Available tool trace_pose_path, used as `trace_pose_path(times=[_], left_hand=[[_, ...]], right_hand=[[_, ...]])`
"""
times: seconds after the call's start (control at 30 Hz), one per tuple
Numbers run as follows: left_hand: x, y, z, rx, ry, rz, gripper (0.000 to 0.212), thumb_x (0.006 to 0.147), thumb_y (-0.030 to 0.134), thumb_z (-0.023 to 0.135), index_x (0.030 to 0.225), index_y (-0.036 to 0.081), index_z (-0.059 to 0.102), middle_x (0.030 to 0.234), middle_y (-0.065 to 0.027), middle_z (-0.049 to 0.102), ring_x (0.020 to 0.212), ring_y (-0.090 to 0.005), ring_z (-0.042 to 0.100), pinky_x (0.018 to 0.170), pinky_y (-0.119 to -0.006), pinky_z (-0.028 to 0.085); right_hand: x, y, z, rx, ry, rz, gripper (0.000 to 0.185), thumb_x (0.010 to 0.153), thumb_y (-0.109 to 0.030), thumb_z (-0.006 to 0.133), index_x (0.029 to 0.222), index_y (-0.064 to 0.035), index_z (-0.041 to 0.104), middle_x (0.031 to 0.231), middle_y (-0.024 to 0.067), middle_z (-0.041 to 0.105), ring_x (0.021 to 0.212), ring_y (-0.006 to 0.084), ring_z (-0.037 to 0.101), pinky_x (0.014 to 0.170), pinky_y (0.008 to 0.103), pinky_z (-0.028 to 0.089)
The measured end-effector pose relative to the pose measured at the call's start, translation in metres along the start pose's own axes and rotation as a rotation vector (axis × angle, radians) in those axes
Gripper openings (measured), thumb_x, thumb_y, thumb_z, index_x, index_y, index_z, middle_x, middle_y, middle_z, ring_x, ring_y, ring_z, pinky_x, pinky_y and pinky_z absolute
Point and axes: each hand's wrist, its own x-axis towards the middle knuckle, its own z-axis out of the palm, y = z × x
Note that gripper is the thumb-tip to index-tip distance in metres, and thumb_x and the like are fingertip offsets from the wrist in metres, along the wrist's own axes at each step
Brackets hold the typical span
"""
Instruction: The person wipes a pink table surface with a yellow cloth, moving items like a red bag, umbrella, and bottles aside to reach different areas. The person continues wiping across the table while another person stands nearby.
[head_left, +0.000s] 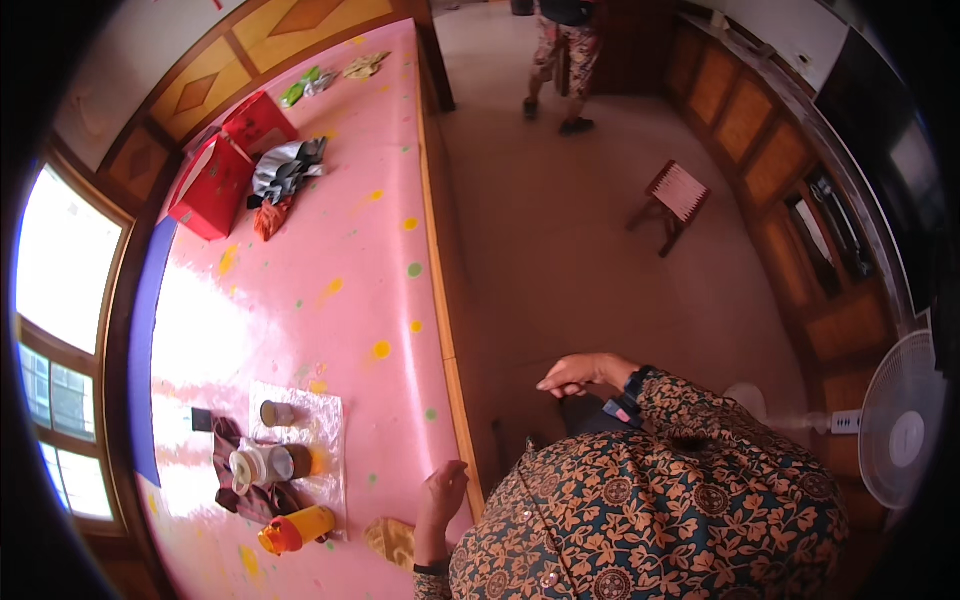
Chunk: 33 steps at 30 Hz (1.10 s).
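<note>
My left hand (447, 487) is at the wooden edge of the pink spotted platform (360, 277), its fingers curled; whether it holds anything cannot be told. My right hand (571, 375) is in front of my body, above the floor side, fingers bent, with a dark band at the wrist; no object shows in it. A gold-brown cloth (391, 541) lies beside my left forearm. Further left, an orange-yellow bottle (298, 529), a clear plastic jar with a white lid (259, 465) and a small cup (277, 414) are on or beside a clear plastic sheet (330, 450) and a dark cloth.
Red bags (213, 187), a crumpled silver-black bag (289, 171) and a green packet (298, 88) lie at the platform's far end. A small stool (679, 193) stands on the floor (540, 255). Another person (568, 60) stands beyond. A white fan (900, 431) is at the right.
</note>
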Motion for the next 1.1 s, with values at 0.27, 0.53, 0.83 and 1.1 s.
trace_pose_path(times=[0.27,0.53,0.83,1.1], left_hand=[[-0.024,-0.020,0.000,-0.121,0.096,-0.183,0.010,0.080,0.000,0.056,0.088,0.001,0.062,0.083,-0.0162,0.064,0.078,-0.0304,0.065,0.071,-0.036,0.052],[-0.011,-0.022,0.014,-0.058,0.082,-0.174,0.009,0.077,0.001,0.059,0.084,0.004,0.063,0.083,-0.0151,0.065,0.078,-0.0328,0.064,0.071,-0.038,0.052],[0.005,-0.027,0.021,0.053,0.108,-0.179,0.006,0.078,0.006,0.064,0.083,0.008,0.061,0.083,-0.0132,0.065,0.078,-0.0329,0.064,0.069,-0.040,0.051],[0.063,0.002,0.026,0.043,-0.003,-0.270,0.002,0.080,0.009,0.062,0.083,0.009,0.063,0.081,-0.0117,0.065,0.074,-0.0318,0.065,0.067,-0.040,0.052]], right_hand=[[0.009,0.054,-0.004,0.044,0.050,0.202,0.039,0.090,-0.046,0.061,0.069,-0.0130,0.057,0.050,-0.0081,0.043,0.044,0.0052,0.033,0.043,0.0241,0.028],[0.020,0.054,-0.015,0.020,0.038,0.106,0.039,0.089,-0.045,0.061,0.067,-0.0137,0.056,0.050,-0.0082,0.042,0.045,0.0056,0.031,0.045,0.0258,0.027],[0.016,0.075,-0.041,0.033,0.009,0.153,0.040,0.091,-0.046,0.059,0.065,-0.0161,0.055,0.048,-0.0090,0.041,0.047,0.0061,0.032,0.047,0.0267,0.029],[0.002,0.068,-0.080,0.042,0.032,0.174,0.041,0.090,-0.047,0.060,0.064,-0.0161,0.055,0.049,-0.0091,0.044,0.046,0.0059,0.034,0.047,0.0261,0.030]])
